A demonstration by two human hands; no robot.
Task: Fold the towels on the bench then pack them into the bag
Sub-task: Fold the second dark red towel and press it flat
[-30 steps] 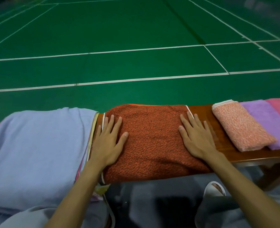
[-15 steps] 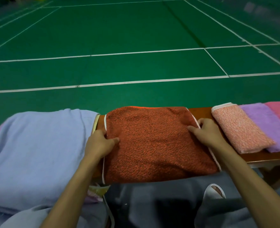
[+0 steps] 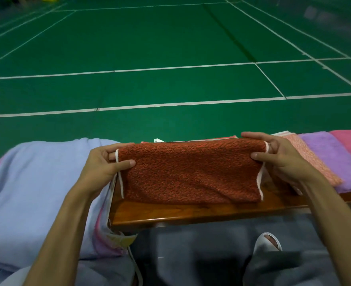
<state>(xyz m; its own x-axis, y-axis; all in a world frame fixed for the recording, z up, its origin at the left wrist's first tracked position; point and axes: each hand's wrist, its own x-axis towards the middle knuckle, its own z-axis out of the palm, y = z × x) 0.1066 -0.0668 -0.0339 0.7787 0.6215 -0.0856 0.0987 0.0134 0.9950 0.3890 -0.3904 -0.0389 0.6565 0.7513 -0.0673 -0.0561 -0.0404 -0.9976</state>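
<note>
Palms no longer flat: left grip (image 3: 106, 162), right grip (image 3: 278, 155) pinch rust towel (image 3: 191, 174) ends, raised off tabletop (image 3: 191, 212); next fold likely starting.

The left hand (image 3: 103, 162) and right hand (image 3: 278, 156) pinched the ends of a rust-orange terry towel (image 3: 189, 174) with white edging, its lower edge resting on the glossy wooden tabletop (image 3: 191, 212).

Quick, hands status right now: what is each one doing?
Left hand: pinching the left edge of the rust-orange towel.
Right hand: pinching the towel's right edge.
</note>
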